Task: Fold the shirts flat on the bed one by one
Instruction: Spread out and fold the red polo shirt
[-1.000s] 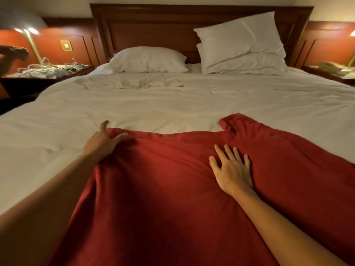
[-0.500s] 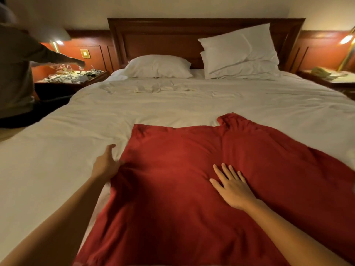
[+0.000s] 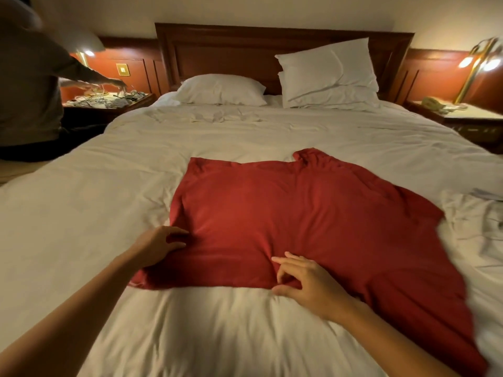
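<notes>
A red shirt (image 3: 313,221) is spread on the white bed (image 3: 190,336), from the middle toward the right side, with the collar pointed at the headboard (image 3: 231,50). Its left side is shown as a straight edge, while the right side is left rumpled and spread wide. The left edge is grasped by the left hand (image 3: 159,244), with fingers curled over the cloth. The near hem is pinched between the thumb and bent fingers of the right hand (image 3: 307,285). 3 pillows (image 3: 220,89) are set against the headboard, 2 of them stacked at the right. At the far left, a second person (image 3: 27,85) is seen reaching over a nightstand (image 3: 109,102).
</notes>
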`<state>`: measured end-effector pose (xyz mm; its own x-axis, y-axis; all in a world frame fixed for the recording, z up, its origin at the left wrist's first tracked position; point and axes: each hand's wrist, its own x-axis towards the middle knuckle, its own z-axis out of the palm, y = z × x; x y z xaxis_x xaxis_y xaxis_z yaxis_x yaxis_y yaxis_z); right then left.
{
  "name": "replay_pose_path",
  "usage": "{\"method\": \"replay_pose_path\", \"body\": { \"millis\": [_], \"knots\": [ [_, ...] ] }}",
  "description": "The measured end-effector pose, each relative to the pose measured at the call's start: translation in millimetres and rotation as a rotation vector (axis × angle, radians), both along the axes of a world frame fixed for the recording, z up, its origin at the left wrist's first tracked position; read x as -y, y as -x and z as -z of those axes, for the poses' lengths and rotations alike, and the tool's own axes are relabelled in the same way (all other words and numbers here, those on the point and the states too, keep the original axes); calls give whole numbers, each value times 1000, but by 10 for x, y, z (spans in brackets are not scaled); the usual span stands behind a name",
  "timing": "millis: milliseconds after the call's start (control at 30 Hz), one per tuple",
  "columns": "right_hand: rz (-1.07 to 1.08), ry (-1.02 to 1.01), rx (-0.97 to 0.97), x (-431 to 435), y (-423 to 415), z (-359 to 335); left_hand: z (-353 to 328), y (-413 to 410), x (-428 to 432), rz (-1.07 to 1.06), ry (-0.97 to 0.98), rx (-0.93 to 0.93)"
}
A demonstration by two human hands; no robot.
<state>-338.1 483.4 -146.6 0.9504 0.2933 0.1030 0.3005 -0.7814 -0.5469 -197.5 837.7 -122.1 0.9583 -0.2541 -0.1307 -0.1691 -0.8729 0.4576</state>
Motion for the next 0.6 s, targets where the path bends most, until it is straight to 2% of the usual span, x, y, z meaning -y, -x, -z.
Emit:
{"method": "replay_pose_path", "body": {
  "millis": [100, 233, 267, 333, 367, 433, 533, 600],
  "knots": [
    [20, -52, 30, -144, 73, -46, -10, 125, -221, -49, -303, 87],
    [65, -191, -125, -71, 189, -216, -19, 212, -261, -89, -467, 0],
    [90, -169, -111, 27, 230, -248, -16, 233, -254, -88, -453, -30],
    [178, 19, -61, 290, 310, -235, 5, 290, -260, -92, -372, -57],
    [247, 132, -70, 440, 362, -199, 24, 332, -269, -88, -342, -45],
    [401, 217, -132, 730, 492, -131, 46, 414, -282, -44, -377, -8],
    [497, 213, -152, 1099, 721, -36, -52, 509, -202, -47, -625, 1],
    [487, 238, -192, 1255, 880, 4, -134, 550, -79, -43, -833, 31]
  ]
}}
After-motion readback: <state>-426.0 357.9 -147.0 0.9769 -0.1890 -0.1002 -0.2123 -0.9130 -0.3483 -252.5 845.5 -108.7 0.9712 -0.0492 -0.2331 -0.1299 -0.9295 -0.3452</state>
